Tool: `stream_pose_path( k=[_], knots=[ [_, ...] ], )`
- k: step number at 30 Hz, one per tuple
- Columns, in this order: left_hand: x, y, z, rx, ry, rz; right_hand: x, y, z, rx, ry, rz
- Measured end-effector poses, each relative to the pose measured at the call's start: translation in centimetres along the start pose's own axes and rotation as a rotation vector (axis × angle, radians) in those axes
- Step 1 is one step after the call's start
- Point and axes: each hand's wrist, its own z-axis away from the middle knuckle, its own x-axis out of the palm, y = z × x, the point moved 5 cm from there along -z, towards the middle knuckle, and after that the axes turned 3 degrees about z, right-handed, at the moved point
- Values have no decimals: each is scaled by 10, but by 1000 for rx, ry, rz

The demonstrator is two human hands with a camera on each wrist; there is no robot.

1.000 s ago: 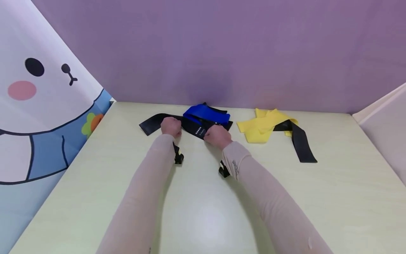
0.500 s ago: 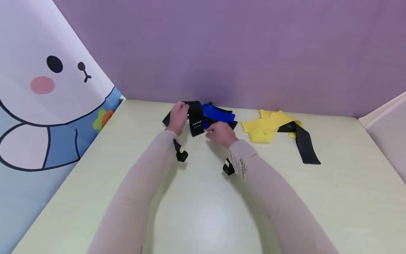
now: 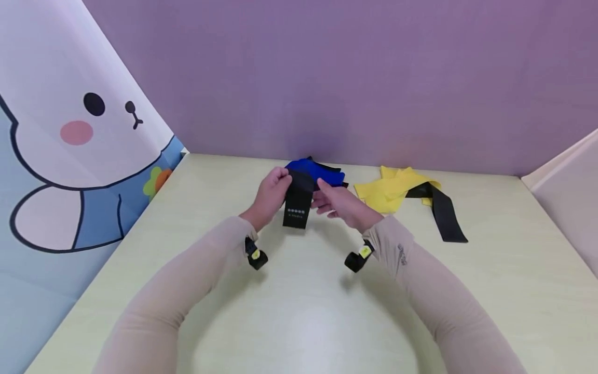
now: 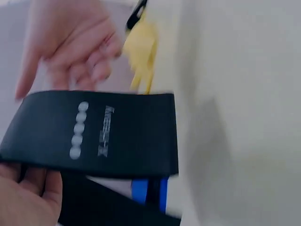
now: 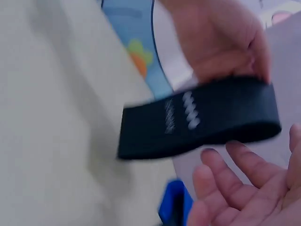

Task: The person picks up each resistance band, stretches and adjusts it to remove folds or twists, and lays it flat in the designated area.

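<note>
The left hand pinches one edge of the folded black elastic band above the tabletop, while the right hand, fingers loosely spread, holds nothing beside it; even edge support should keep the layers aligned.

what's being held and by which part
The left hand holds a black band by one long side edge, near its bent end, away from the printed end. The right hand is at the opposite edge; whether it touches is unclear.
</note>
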Motion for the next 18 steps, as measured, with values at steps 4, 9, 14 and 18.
stream_pose_path(
  k=[4,9,14,18],
  knots=[
    [11,-1,26,0,-51,2,17,4,21,-6,-91,-75],
    [17,5,50,2,-143,36,27,10,38,-41,-146,-245],
    [21,7,68,1,-227,42,24,12,48,-134,-193,-481],
    [24,1,77,-54,-280,48,20,12,51,-174,-196,-574]
  ],
)
